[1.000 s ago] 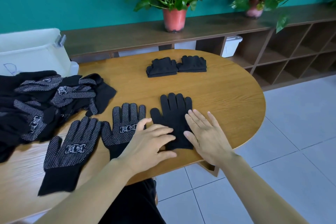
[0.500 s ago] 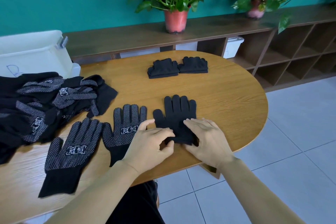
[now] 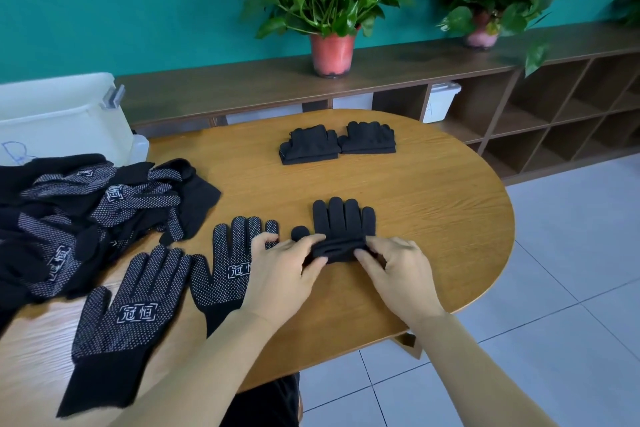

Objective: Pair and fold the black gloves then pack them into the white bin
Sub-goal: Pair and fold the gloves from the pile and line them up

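Note:
A plain black glove pair (image 3: 343,222) lies near the table's front edge, fingers pointing away from me. Its cuff end is lifted and folded forward. My left hand (image 3: 284,270) pinches the cuff's left side and my right hand (image 3: 394,269) pinches its right side. Two folded glove bundles (image 3: 337,144) sit side by side further back on the table. Two dotted black gloves (image 3: 128,308) (image 3: 232,263) lie flat to the left of my hands. A heap of more black gloves (image 3: 86,218) covers the table's left end. The white bin (image 3: 62,118) stands behind that heap.
The oval wooden table (image 3: 433,218) ends just right of my hands, with tiled floor (image 3: 554,288) beyond. A long wooden shelf unit (image 3: 519,107) runs along the teal wall, carrying two potted plants (image 3: 332,52) (image 3: 481,35).
Both hands went from lying flat on the glove pair to pinching its cuff, and they have lifted and rolled the cuff forward toward the fingers.

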Tool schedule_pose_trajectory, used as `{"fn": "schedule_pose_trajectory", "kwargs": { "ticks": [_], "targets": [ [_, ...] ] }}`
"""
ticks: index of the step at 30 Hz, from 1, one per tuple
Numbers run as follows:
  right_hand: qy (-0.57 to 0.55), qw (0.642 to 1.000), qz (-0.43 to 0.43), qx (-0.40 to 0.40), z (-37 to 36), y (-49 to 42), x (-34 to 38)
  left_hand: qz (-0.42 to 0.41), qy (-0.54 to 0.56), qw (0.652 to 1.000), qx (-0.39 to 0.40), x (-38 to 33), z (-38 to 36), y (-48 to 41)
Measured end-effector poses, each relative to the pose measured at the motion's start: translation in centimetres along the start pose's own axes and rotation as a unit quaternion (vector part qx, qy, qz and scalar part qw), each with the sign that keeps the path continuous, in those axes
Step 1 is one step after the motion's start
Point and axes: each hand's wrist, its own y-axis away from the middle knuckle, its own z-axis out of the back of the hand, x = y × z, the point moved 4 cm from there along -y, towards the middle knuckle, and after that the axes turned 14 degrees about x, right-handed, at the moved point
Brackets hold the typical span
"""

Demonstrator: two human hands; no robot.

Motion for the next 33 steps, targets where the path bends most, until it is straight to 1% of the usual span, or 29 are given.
{"fn": "schedule_pose_trajectory", "kwargs": {
  "ticks": [3,5,8,10,12,14,16,19,20,21,22,23,25,26,27,28,30,31,33],
  "targets": [
    [-0.015,0.999,-0.03,-0.023,-0.1,-1.1,0.1,0.027,-0.001,0.999,-0.037,0.2,-0.2,-1.2],
    [-0.011,0.998,-0.052,-0.02,-0.6,-1.7,0.1,0.073,-0.002,0.997,-0.014,0.4,-0.4,-1.9],
    [0.031,0.997,-0.062,-0.023,-1.3,-2.3,0.1,0.137,-0.026,0.989,0.051,0.7,-0.9,-2.4],
    [0.069,0.996,-0.056,-0.031,-1.6,-2.4,0.2,0.161,-0.034,0.984,0.073,0.9,-1.2,-2.6],
    [0.105,0.993,-0.046,-0.043,-1.7,-2.5,0.4,0.168,-0.038,0.982,0.077,0.9,-1.2,-2.8],
    [0.128,0.99,-0.04,-0.054,-1.6,-2.5,0.6,0.165,-0.042,0.983,0.072,0.8,-1.2,-2.7],
    [0.149,0.987,-0.036,-0.055,-1.4,-2.3,0.8,0.139,-0.056,0.987,0.056,0.9,-1.2,-2.4],
    [0.169,0.984,-0.024,-0.056,-0.4,-1.7,1.3,0.071,-0.059,0.996,-0.008,0.5,-0.6,-1.8],
    [0.179,0.983,-0.014,-0.048,-0.2,-1.4,1.6,0.042,-0.058,0.997,-0.014,0.3,-0.5,-1.5],
    [0.195,0.98,0.003,-0.031,-0.2,-1.3,2.0,0.015,-0.058,0.998,0.002,-0.1,-0.4,-1.2],
    [0.217,0.976,0.025,0.0,-0.6,-1.1,2.2,-0.006,-0.065,0.997,0.044,-0.4,-0.6,-0.9],
    [0.24,0.969,0.046,0.041,-1.2,-1.0,2.2,-0.016,-0.083,0.99,0.112,-0.7,-0.9,-0.7],
    [0.273,0.952,0.062,0.127,-2.4,-0.9,1.6,-0.016,-0.12,0.957,0.264,-0.8,-1.6,-0.4],
    [0.275,0.946,0.053,0.162,-2.9,-0.9,1.0,-0.009,-0.13,0.937,0.323,-0.7,-2.0,-0.4],
    [0.271,0.943,0.039,0.191,-3.1,-1.0,0.5,0.001,-0.138,0.922,0.362,-0.6,-2.2,-0.6],
    [0.263,0.94,0.023,0.216,-3.3,-1.2,0.0,0.006,-0.145,0.913,0.381,-0.5,-2.2,-1.0],
    [0.25,0.938,0.007,0.239,-3.3,-1.6,-0.4,0.006,-0.154,0.906,0.394,-0.4,-2.0,-1.7],
    [0.244,0.938,0.006,0.247,-3.1,-1.9,-0.3,0.004,-0.157,0.904,0.398,-0.4,-1.9,-2.1],
    [0.228,0.942,0.03,0.246,-3.1,-2.7,-0.2,0.005,-0.162,0.899,0.408,0.0,-2.0,-2.8]
  ]
}}
